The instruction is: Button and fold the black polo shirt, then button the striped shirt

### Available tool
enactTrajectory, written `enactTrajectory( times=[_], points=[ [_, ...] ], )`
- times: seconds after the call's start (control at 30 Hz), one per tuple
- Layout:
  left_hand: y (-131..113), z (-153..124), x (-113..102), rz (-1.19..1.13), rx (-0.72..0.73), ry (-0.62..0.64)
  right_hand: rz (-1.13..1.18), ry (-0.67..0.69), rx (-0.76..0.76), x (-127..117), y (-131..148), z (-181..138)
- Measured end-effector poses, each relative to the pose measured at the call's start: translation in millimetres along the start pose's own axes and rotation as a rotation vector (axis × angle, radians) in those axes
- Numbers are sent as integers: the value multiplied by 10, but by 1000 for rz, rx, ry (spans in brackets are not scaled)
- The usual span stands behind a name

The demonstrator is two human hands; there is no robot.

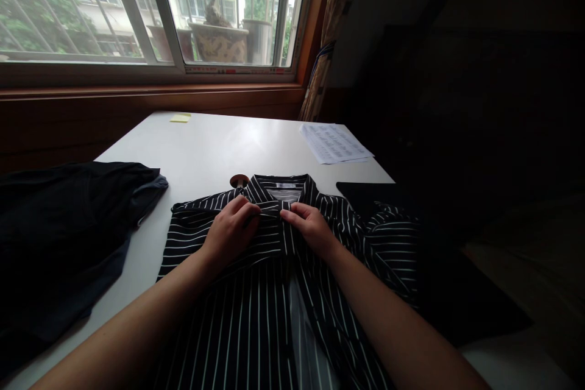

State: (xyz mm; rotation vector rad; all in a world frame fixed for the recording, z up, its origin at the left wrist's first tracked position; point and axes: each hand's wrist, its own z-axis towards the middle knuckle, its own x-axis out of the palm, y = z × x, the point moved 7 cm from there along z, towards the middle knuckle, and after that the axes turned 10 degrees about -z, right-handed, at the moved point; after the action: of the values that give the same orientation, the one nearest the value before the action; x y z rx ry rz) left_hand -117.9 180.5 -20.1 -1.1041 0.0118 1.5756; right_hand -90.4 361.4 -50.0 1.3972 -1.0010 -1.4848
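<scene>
A black shirt with white stripes [242, 317] lies face up on the white table, collar [260, 186] pointing away from me. Its front is parted lower down, showing a paler inside. My left hand [232, 225] is closed on the striped cloth just below the collar, on the left front. Opposite it, my right hand [313, 228] pinches the front edge near the top of the opening, thumb and forefinger together. Only a small gap separates the two hands. Whether a button sits between the fingers cannot be made out.
Dark folded clothes [59, 244] are heaped at the table's left. Dark cloth [466, 292] lies at the right, in deep shadow. Printed sheets [336, 143] and a yellow sticky note [180, 117] rest toward the far edge of the white table [219, 140], below a window.
</scene>
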Motion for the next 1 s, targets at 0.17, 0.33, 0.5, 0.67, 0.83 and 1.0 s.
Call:
enactTrajectory(
  times=[0.17,0.33,0.5,0.67,0.83,1.0],
  points=[
    [-58,-7,-1,-8,119,-35,28,0,16,-3,3,1],
    [-86,-10,0,-19,145,-35,118,62,30,19,-14,-5],
    [-50,-7,-29,-62,105,-61,213,149,15,40,-9,-20],
    [-44,-8,-41,-57,103,-76,258,189,-19,49,23,-22],
    [-156,-22,-46,-6,228,-82,275,154,10,40,-15,-15],
    [-225,-41,7,-25,306,-19,265,110,53,14,-92,-10]
  ],
)
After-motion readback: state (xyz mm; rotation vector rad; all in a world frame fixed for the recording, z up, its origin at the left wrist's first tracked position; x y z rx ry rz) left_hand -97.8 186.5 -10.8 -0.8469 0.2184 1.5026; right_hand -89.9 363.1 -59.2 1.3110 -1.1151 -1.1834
